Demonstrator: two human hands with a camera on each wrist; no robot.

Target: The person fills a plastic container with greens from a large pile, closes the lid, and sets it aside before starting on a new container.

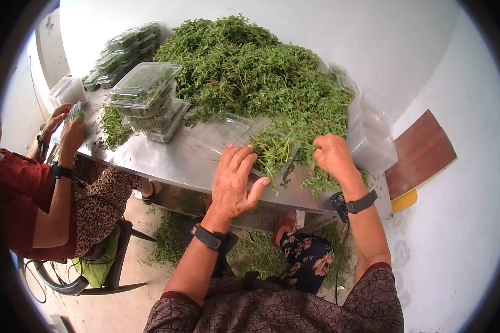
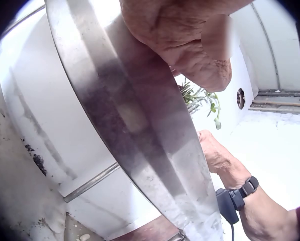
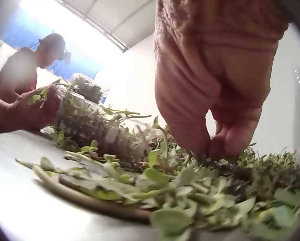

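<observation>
In the head view, the left hand is lying over the near edge of the steel table, long fingers side by side, thumb standing apart, just beside an open clear container. That container is sitting near the same edge, and greens are filling it to the rim; its lid is lying back on the left. The right hand is hanging over loose greens to its right, fingers curled. Looks like filling is the step in hand; the next move seems to call for tucking sprigs inside the rim. Toward the left end, stacked packs are holding greens; nested containers are standing at the right end, seemingly empty.

In the left wrist view, the left hand's fingertips are staying out of sight: can't tell their pose here.

In the right wrist view, the right hand's fingertips are pressing together, pointing down among greens; leaves are hiding whether they're pinching anything. The container is showing greens through its wall.
</observation>
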